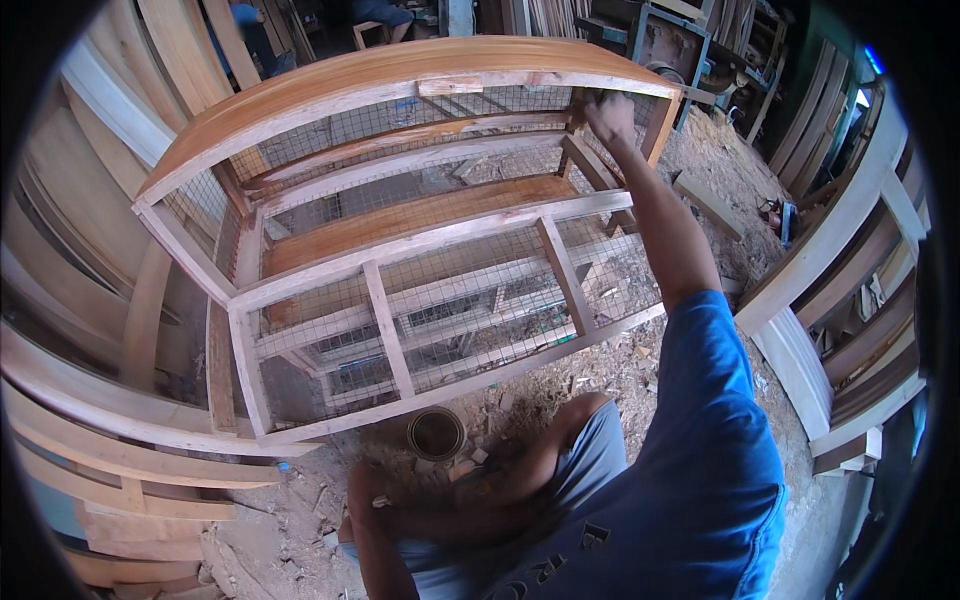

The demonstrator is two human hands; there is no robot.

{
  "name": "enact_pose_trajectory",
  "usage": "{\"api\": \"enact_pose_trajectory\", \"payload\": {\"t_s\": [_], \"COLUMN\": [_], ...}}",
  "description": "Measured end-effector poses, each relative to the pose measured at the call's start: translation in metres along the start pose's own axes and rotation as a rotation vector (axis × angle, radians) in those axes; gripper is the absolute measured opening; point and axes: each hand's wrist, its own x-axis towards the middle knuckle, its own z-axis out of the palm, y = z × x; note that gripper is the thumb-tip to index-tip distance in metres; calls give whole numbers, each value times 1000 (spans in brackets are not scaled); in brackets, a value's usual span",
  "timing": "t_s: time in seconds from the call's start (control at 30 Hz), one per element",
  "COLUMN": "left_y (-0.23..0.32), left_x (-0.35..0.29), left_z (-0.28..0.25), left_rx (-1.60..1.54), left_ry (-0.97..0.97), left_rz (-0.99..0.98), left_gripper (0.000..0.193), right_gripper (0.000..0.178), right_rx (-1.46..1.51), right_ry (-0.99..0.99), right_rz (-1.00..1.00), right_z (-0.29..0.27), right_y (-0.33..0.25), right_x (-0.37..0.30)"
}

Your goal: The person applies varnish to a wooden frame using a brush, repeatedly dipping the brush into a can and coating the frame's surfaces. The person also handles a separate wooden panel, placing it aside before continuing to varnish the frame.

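Observation:
A large wooden cage frame (480, 222) with wire mesh panels stands in front of me; its top board (400, 72) and inner shelf (430, 222) are orange-brown, while the front rails are paler. My right arm is stretched out, and my right hand (610, 118) is inside the open upper front, near the right end. Its fingers are curled around something small and dark that I cannot make out, close to a post. My left hand (365, 487) is low, beside my bent leg, in shadow with its fingers unclear. Near it a round tin can (437, 433) stands on the floor.
Wood shavings and scraps (705, 160) cover the floor. Long boards (90, 220) lean at the left, and wooden frames (860, 260) stand at the right. A loose wood block (708, 205) lies beyond the cage's right end. Other people's legs (385, 18) show at the back.

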Motion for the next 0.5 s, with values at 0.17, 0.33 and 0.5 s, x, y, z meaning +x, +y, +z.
{"api": "enact_pose_trajectory", "payload": {"t_s": [0.17, 0.33, 0.5], "left_y": [15, 21, 17], "left_x": [-5, -4, -11], "left_z": [-7, -13, -14], "left_rx": [-83, -53, -53], "left_ry": [-30, -22, -56], "left_rz": [-94, -103, -141], "left_gripper": [34, 34, 35], "right_gripper": [26, 18, 13], "right_rx": [191, 6, 47], "right_ry": [109, -164, -4], "right_rz": [-150, -324, -322], "right_z": [4, 11, -1], "right_y": [-10, -18, -11], "right_x": [-22, -23, -28]}}
